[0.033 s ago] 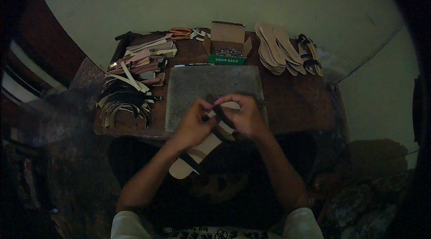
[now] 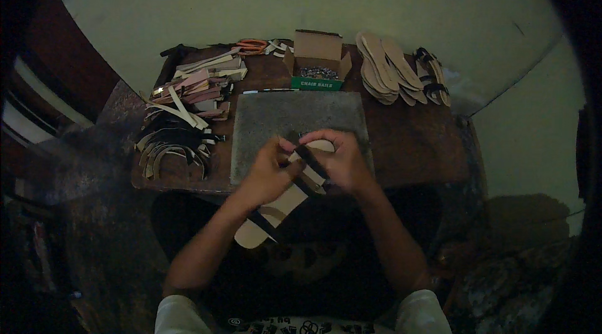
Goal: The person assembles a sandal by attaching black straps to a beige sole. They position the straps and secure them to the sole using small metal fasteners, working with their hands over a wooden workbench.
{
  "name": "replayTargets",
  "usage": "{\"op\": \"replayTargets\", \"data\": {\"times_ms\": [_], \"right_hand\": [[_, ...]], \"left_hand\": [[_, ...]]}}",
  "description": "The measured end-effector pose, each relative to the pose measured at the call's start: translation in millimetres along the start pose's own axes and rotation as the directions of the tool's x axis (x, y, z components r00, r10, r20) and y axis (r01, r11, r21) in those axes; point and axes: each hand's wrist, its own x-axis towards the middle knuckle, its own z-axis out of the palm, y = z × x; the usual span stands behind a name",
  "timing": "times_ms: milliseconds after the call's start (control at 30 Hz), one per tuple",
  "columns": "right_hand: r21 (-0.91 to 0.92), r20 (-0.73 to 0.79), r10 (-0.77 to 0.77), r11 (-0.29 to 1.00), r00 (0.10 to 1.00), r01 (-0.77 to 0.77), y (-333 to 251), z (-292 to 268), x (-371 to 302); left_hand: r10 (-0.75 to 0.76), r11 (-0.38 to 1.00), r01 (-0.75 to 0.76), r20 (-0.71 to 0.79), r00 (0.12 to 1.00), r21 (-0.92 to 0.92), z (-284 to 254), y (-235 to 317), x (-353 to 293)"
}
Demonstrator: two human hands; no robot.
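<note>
A beige sandal sole (image 2: 251, 234) with dark straps lies slantwise between my hands, its lower end over my lap and its upper end over the slab. My right hand (image 2: 346, 161) is closed on the sole's upper right edge, its thumb and forefinger at a black strap (image 2: 311, 161) crossing the sole. From the left, my left hand (image 2: 269, 173) is closed at the same strap's upper end, fingertips almost meeting those of the right. The lower black strap (image 2: 264, 224) crosses the sole near my left wrist. Fingers hide the strap's tip and part of the sole's underside.
A grey slab (image 2: 269, 114) rests on the wooden table (image 2: 420, 146). Behind it stands an open box of nails (image 2: 318, 74). Cut strips (image 2: 200, 92) and curved black straps (image 2: 169, 146) lie left; stacked soles (image 2: 379, 70) and strapped sandals (image 2: 433, 77) lie right. Orange-handled scissors (image 2: 253, 46) lie at the back.
The sandal has shifted very slightly left and up, and my right fingers with the black strap have moved a little up. Both hands keep their hold.
</note>
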Motion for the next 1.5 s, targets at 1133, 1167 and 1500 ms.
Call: {"op": "replayTargets", "data": {"times_ms": [1133,1167,1500], "right_hand": [[-0.585,-0.206,-0.417,0.777,0.885,0.230,20.3,13.7,32.4],[-0.547,-0.224,-0.384,0.810,0.896,0.211,17.9,12.5,31.5],[-0.076,-0.354,-0.060,0.996,0.933,0.035,6.4,5.2,17.6]], "left_hand": [[-0.325,0.878,0.240,-0.150,0.934,-0.414,-54.7,19.4,19.5],[-0.334,0.877,0.241,-0.167,0.927,-0.415,-54.1,16.4,19.8],[-0.313,0.794,0.131,-0.213,0.925,-0.594,-35.4,3.0,24.0]]}}
